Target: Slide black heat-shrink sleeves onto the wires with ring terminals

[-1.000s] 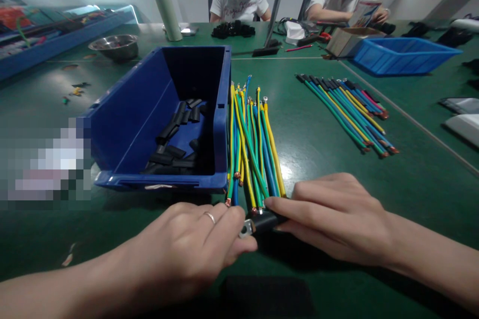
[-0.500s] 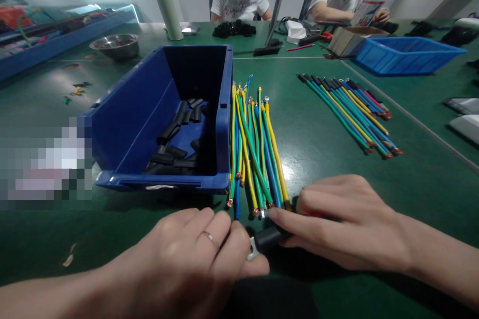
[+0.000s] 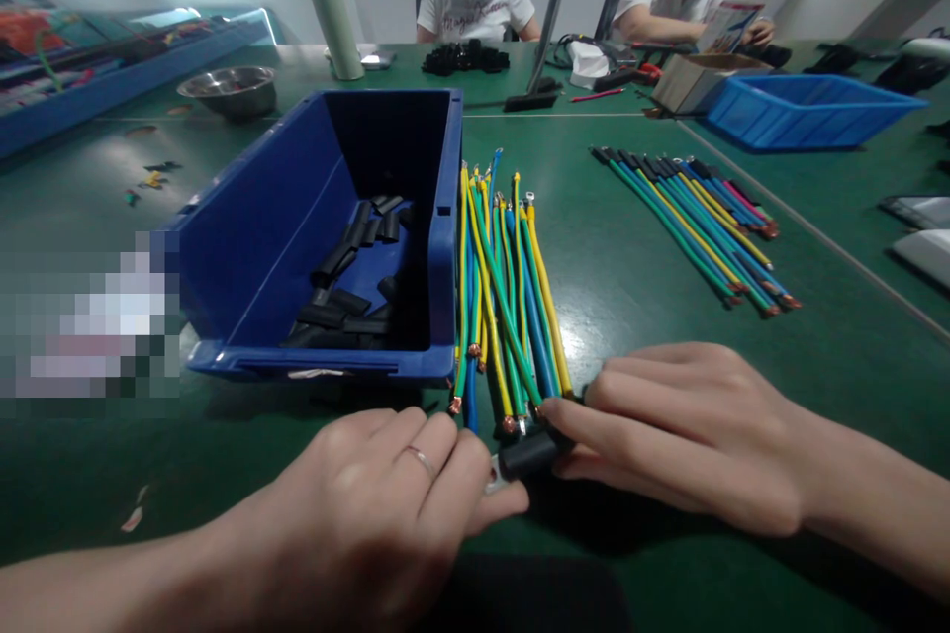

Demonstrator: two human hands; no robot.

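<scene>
My left hand, a ring on one finger, pinches the silver flat end of a cable lug. A black heat-shrink tube sits around the part of the lug just behind that flat end. My right hand is closed on the tube's other end, and the cable itself is hidden there. Just beyond both hands lies a bunch of yellow, green and blue cables, with bare copper at several near ends and lugs at the far ones.
Left of the bunch stands a dark blue bin with several black tube pieces. Farther right lies a row of black-sleeved cables. Behind are a metal bowl, a light blue tray, a cardboard box and two seated people.
Both hands have shifted slightly away from me with the tube and lug. Less of the lug shows between my left fingers and the tube.
</scene>
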